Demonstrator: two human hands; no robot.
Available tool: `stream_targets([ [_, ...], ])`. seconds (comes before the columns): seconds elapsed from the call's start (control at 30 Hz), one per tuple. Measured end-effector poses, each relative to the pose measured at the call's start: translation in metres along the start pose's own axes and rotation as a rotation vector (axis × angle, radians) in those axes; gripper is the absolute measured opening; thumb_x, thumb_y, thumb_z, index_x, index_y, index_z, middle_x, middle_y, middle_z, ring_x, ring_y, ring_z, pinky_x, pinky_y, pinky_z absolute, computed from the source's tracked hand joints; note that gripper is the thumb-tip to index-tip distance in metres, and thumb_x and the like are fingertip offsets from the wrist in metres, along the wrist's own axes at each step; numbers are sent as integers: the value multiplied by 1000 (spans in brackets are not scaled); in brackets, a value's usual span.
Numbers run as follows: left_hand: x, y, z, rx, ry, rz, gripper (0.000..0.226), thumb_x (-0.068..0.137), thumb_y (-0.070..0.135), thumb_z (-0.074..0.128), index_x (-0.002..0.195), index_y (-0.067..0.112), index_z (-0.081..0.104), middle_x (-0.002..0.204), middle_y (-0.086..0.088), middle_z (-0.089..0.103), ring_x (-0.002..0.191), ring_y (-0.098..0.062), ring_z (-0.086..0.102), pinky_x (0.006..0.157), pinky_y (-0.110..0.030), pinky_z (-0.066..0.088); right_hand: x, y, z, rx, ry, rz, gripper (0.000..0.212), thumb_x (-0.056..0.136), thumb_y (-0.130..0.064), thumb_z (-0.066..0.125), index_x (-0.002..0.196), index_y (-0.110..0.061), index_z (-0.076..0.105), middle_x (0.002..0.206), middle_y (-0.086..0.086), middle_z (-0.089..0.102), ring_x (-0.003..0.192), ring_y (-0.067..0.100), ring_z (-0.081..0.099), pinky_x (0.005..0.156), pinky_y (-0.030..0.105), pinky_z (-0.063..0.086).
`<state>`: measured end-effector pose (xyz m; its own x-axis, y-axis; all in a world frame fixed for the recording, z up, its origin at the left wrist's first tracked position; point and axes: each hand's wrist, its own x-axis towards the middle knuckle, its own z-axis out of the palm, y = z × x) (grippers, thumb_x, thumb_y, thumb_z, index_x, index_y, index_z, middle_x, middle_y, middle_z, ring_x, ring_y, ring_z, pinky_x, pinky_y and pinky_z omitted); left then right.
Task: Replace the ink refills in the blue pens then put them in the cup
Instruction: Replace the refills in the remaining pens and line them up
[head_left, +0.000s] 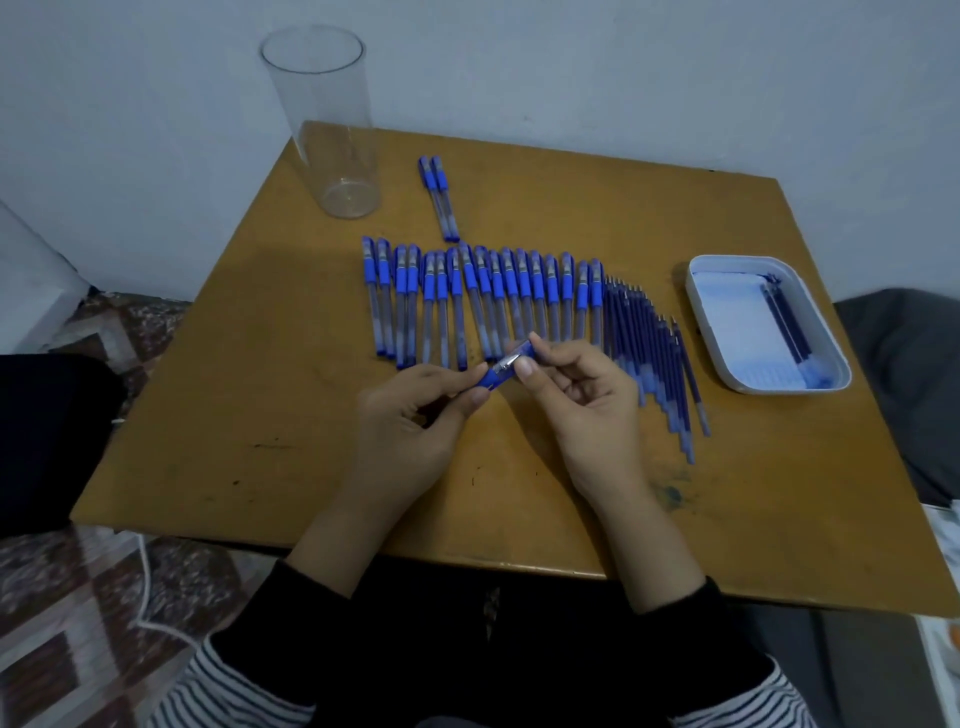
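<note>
The left hand (415, 415) grip is pinching the lower, blue end of one blue pen (500, 371) between thumb and fingertips, and the right hand (587, 400) grip is pinching the upper end of the same pen, so both grips are closing on it just above the bench (260, 415), near its centre. The pen is lying tilted, running from 7 o'clock to 1 o'clock between the hands, with a silver clip showing. Motion blur is hiding whether it is being pulled apart or pushed together. At 12 o'clock from the hands, a long row of blue pens (483, 301) is lying side by side, caps pointing away from the person. At 2 o'clock, touching the row's right end, a fan of loose refills (654, 353) is waiting. At 3 o'clock, a white tray (737, 332) is holding a few dark refills (787, 322), probably the removed ones. Beyond the row at 12 o'clock, a pair of pens (440, 200) is lying apart, possibly already serviced. At 11 o'clock, the clear cup (332, 135) is standing upright with nothing in it. Judging by this, the task is only beginning: no pen is in the cup, and nearly the whole row is awaiting refilling.
</note>
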<state>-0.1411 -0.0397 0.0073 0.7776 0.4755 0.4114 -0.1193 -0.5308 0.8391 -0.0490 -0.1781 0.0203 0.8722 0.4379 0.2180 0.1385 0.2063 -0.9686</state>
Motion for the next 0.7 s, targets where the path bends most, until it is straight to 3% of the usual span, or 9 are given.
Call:
stream_targets([
  [0.23, 3, 1, -2, -32, 40, -2, 26, 88, 22, 73, 114, 21, 73, 101, 15, 72, 90, -3, 69, 79, -16, 52, 19, -15, -1, -55, -72, 64, 13, 88, 4, 66, 99, -3, 66, 99, 4, 74, 96, 14, 71, 83, 22, 55],
  [0.33, 13, -3, -11, 26, 7, 30, 33, 93, 27, 70, 125, 21, 68, 115, 19, 68, 103, -1, 67, 89, -19, 53, 44, -21, 6, -114, -86, 76, 13, 88, 0, 68, 101, -2, 68, 98, 4, 74, 94, 13, 71, 83, 24, 56],
  [0.43, 30, -18, -31, 149, 29, 66, 33, 98, 30, 62, 129, 19, 65, 125, 18, 62, 119, 7, 57, 100, -13, 44, 82, -24, 18, -131, -162, 97, 11, 87, 0, 69, 92, -9, 69, 93, 1, 74, 90, 9, 70, 83, 22, 55],
  [0.53, 53, -37, -59, 319, 9, -26, 38, 103, 33, 55, 137, 20, 61, 137, 14, 55, 127, 16, 41, 104, -4, 30, 124, -23, 36, -130, -269, 180, 11, 87, -1, 70, 92, -11, 70, 90, 6, 74, 85, 13, 70, 83, 25, 57],
  [0.7, 88, -67, -86, 570, -89, -206, 54, 102, 44, 47, 151, 23, 44, 160, 1, 36, 146, -18, 33, 115, -32, 27, 180, -5, 81, -215, -411, 271, 8, 88, 2, 68, 91, -5, 67, 70, 1, 70, 64, 8, 67, 71, 22, 59],
])
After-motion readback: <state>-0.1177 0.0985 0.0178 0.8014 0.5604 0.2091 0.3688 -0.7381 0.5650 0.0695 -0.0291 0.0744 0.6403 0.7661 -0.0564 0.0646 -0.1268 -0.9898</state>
